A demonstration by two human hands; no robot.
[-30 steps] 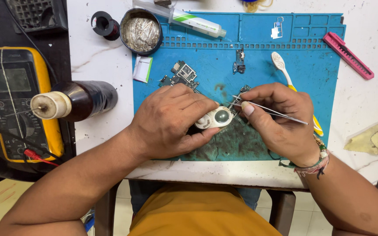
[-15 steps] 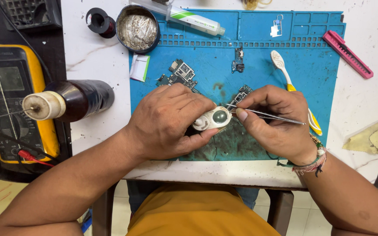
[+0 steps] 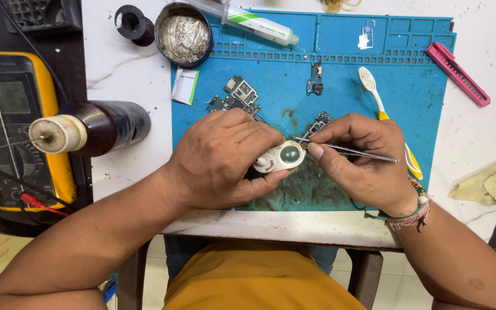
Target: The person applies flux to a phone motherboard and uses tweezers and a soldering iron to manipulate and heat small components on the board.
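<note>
My left hand [image 3: 222, 161] grips a small white gadget with a round dark lens-like disc [image 3: 282, 156] over the blue work mat [image 3: 340, 74]. My right hand [image 3: 363, 163] pinches thin metal tweezers [image 3: 351, 150], whose tips point left and touch the gadget's right edge. A small green circuit board [image 3: 239, 95] lies on the mat just beyond my left hand, and a smaller board [image 3: 318, 123] lies beside my right fingers.
A dark bottle with a needle cap [image 3: 87, 129] lies left of the mat, next to a yellow multimeter [image 3: 15, 126]. At the back stand a round tin [image 3: 183, 26], a solder spool [image 3: 135, 24] and a syringe tube [image 3: 256, 24]. A toothbrush [image 3: 377, 97] and pink cutter [image 3: 457, 66] lie right.
The view has shifted slightly. Both hands stay on the gadget, with the tweezers' tips still at its right edge.
</note>
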